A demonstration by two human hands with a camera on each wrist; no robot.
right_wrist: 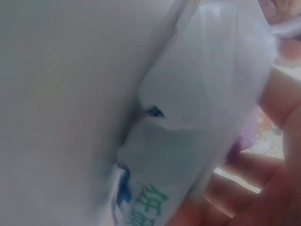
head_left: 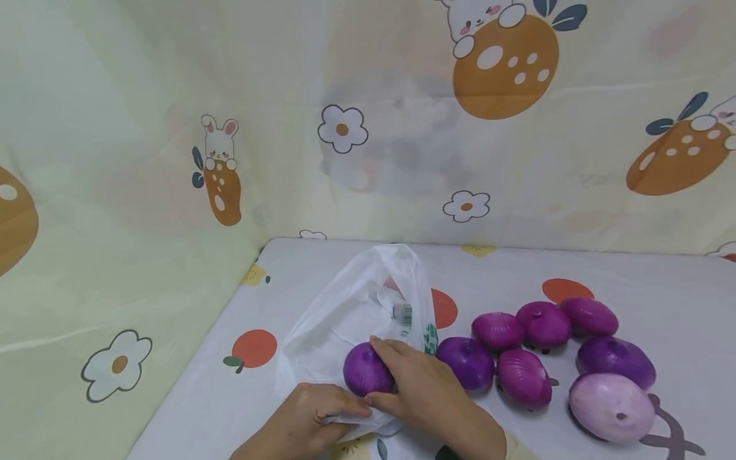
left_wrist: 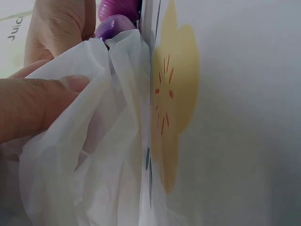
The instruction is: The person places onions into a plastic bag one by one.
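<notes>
Left hand [head_left: 307, 416] pinches a limp plastic bag [head_left: 324, 326]; right hand [head_left: 427, 393], just beside, grips a smooth onion [head_left: 363, 369], probably firm, best cupped around its sides.

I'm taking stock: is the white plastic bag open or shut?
Open: the left hand pinches the near edge of the white plastic bag, and the right hand holds a purple onion at its mouth.

There's a white plastic bag [right_wrist: 207, 70] bulging across the middle, green lettering [right_wrist: 149, 200] at six o'clock. The right hand [right_wrist: 267, 190], at four o'clock, holds a purple onion [right_wrist: 249, 134] glimpsed at three; part of the left hand [right_wrist: 285, 11] shows at two.
</notes>
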